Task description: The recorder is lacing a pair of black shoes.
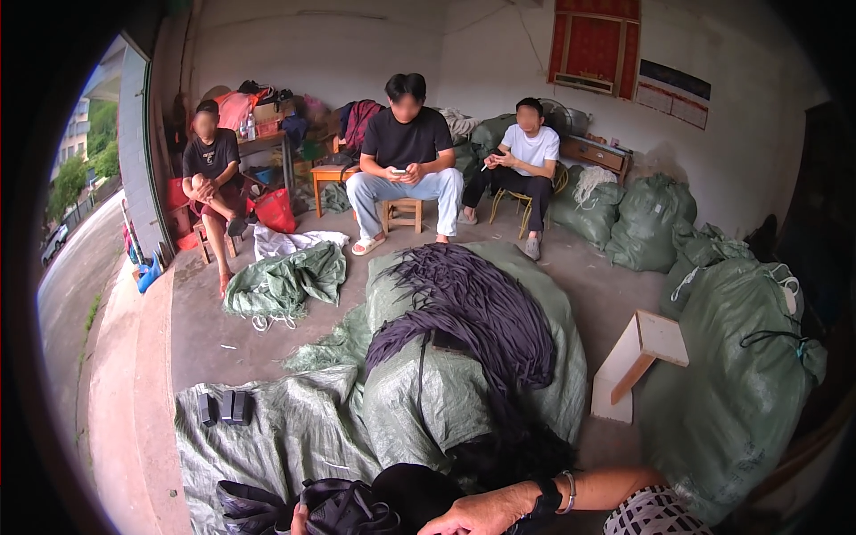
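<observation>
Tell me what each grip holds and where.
Cannot tell: left grip, mostly hidden, touches the black item at its left edge; right grip runs out of frame.

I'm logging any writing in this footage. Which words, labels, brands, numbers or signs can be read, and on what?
None reads clearly enough to quote.
Calendar-like sheet on the back wall: rows of print, too small to read.
Dark T-shirt on the person seated at left: small chest print, too small to read.
Large green sack at right: faint dark marks low down, too blurred to tell whether they are writing.
</observation>
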Demonstrator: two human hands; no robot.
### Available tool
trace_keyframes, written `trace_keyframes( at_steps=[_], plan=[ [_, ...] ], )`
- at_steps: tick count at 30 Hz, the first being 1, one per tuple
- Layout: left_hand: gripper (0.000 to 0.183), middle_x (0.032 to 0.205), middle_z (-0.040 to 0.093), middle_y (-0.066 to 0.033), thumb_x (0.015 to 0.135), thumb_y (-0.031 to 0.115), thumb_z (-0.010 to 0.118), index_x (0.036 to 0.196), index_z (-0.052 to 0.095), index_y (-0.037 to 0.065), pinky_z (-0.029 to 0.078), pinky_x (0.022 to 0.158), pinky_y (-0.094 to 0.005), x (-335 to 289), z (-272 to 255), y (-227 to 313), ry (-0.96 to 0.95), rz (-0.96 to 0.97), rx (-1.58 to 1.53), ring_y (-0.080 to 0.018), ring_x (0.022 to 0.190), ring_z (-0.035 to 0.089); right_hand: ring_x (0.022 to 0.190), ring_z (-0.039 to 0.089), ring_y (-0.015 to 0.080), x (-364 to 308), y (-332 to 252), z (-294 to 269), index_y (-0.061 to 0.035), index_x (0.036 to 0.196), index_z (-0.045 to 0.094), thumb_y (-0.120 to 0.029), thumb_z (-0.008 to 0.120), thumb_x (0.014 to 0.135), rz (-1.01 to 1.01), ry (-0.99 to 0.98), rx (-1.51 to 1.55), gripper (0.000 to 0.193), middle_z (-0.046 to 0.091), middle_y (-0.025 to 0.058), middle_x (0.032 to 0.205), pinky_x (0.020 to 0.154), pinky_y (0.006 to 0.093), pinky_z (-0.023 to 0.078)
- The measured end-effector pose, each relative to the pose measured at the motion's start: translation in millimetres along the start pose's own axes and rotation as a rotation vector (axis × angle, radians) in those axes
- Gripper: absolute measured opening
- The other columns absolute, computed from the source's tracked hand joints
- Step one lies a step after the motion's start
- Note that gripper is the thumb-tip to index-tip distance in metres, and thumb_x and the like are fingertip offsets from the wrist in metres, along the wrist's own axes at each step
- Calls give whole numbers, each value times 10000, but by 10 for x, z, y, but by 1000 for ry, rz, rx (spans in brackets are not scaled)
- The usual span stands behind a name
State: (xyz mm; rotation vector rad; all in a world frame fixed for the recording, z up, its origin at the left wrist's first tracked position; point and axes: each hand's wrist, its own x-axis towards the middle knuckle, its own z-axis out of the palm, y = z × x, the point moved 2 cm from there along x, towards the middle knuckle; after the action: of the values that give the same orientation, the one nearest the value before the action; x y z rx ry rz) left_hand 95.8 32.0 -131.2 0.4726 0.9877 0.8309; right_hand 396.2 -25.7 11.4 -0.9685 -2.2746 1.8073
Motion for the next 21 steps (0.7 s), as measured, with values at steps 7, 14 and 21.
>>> trace_keyframes(
  at_steps=[7, 14, 21],
  plan=[
    [670, 1401, 457, -125, 947, 552, 384, 1425, 365, 83, 396, 1054, -431, -64, 83, 22, -94, 43, -10, -288, 1267, 461, 631, 590, 77, 110, 271, 124, -61, 1460, 248, -124, 606, 915, -154, 258, 168, 655, 644, 22, 789, 653, 225, 491],
    [664, 1406, 455, -122, 948, 544, 391, 1423, 372, 81, 392, 1058, -420, -34, 19, 22, -52, 39, 19, -284, 1269, 459, 637, 599, 96, 130, 262, 150, -75, 1456, 271, -96, 579, 917, -196, 319, 292, 621, 662, 51, 848, 655, 235, 505],
    [670, 1407, 454, -129, 947, 544, 390, 1426, 369, 77, 386, 1062, -429, 32, -30, 3, -69, 30, -12, -287, 1277, 450, 625, 607, 103, 312, 385, 184, -80, 1448, 274, -121, 539, 935, -184, 286, 242, 578, 660, 68, 838, 604, 227, 500]
  ],
)
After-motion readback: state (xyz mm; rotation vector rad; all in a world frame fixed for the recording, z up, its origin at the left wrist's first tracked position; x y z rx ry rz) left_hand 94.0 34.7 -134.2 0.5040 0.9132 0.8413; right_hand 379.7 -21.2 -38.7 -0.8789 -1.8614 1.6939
